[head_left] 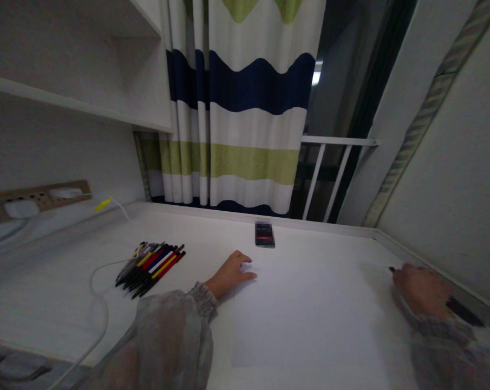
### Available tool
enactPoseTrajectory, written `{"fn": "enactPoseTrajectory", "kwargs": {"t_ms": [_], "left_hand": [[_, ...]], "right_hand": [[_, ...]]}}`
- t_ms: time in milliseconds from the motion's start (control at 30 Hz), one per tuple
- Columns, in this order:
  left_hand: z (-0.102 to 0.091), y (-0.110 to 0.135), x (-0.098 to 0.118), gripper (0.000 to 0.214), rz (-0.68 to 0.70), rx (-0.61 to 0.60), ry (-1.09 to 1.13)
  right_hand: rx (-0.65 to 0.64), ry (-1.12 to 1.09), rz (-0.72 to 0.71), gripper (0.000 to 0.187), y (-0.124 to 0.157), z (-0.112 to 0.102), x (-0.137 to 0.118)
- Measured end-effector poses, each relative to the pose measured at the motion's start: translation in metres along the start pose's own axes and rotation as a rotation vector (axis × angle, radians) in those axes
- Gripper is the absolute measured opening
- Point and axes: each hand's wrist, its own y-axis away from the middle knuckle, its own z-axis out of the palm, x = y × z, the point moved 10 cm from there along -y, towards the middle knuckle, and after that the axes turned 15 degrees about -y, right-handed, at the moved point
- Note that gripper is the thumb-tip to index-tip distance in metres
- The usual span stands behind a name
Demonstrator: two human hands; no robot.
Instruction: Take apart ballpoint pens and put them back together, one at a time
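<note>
A large white sheet of paper (309,319) lies on the white desk (58,287) in front of me. My left hand (230,273) rests at its upper left edge, thumb and fingers apart, holding nothing. At the far right my right hand (421,290), slightly blurred, is closed around what looks like a black pen (392,269); only its dark end pokes out past the fingers. Behind that wrist a dark, long object (466,312) shows in part; I cannot tell whether it is separate. Left of my left forearm lies a pile of pens (151,265) in several colours.
A small dark item with a pixelated surface (265,234) lies near the back edge. A white cable (100,295) runs across the left side below a power strip (41,200). Curtain (248,124), window rail (338,141), right wall and overhead shelf (74,105) bound the desk.
</note>
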Motion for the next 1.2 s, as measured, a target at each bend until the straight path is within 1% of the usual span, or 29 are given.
{"fn": "enactPoseTrajectory", "kwargs": {"t_ms": [33,100,167,200,300,367,433,600,767,933,1067,1133,1200], "left_hand": [[-0.005,0.001,-0.001,0.033,-0.014,0.027,-0.033],[-0.02,0.005,-0.01,0.026,-0.086,0.084,-0.183],[-0.039,0.012,-0.025,0.024,-0.208,0.125,-0.398],[-0.05,0.016,-0.034,0.025,-0.267,0.146,-0.502],[-0.079,0.034,-0.066,0.026,-0.482,0.139,-0.726],[-0.095,0.048,-0.086,0.03,-0.616,0.148,-0.793],[-0.103,0.056,-0.097,0.032,-0.671,0.158,-0.815],[-0.102,0.06,-0.11,0.031,-0.69,0.146,-0.816],[-0.099,0.056,-0.109,0.033,-0.691,0.154,-0.826],[-0.086,0.046,-0.094,0.035,-0.595,0.159,-0.805],[-0.076,0.033,-0.08,0.032,-0.534,0.153,-0.771],[-0.074,0.025,-0.067,0.032,-0.495,0.158,-0.747],[-0.069,0.016,-0.047,0.028,-0.429,0.151,-0.712]], "right_hand": [[0.038,0.06,-0.024,0.032,0.003,-0.008,-0.015],[0.046,0.125,-0.132,0.032,0.011,-0.014,-0.05],[0.032,0.14,-0.208,0.033,0.016,-0.013,-0.075],[0.026,0.139,-0.23,0.033,0.018,-0.011,-0.083],[0.021,0.128,-0.263,0.031,0.02,-0.004,-0.092],[0.008,0.115,-0.27,0.031,0.019,0.001,-0.091],[-0.015,0.1,-0.266,0.032,0.018,0.005,-0.087],[-0.045,0.079,-0.258,0.032,0.017,0.008,-0.084],[-0.08,0.063,-0.271,0.031,0.017,0.014,-0.089],[-0.086,0.035,-0.305,0.032,0.017,0.017,-0.095],[-0.09,-0.02,-0.32,0.032,0.018,0.017,-0.104],[-0.071,-0.076,-0.357,0.031,0.02,0.015,-0.115],[-0.049,-0.181,-0.419,0.031,0.027,0.011,-0.133]]}}
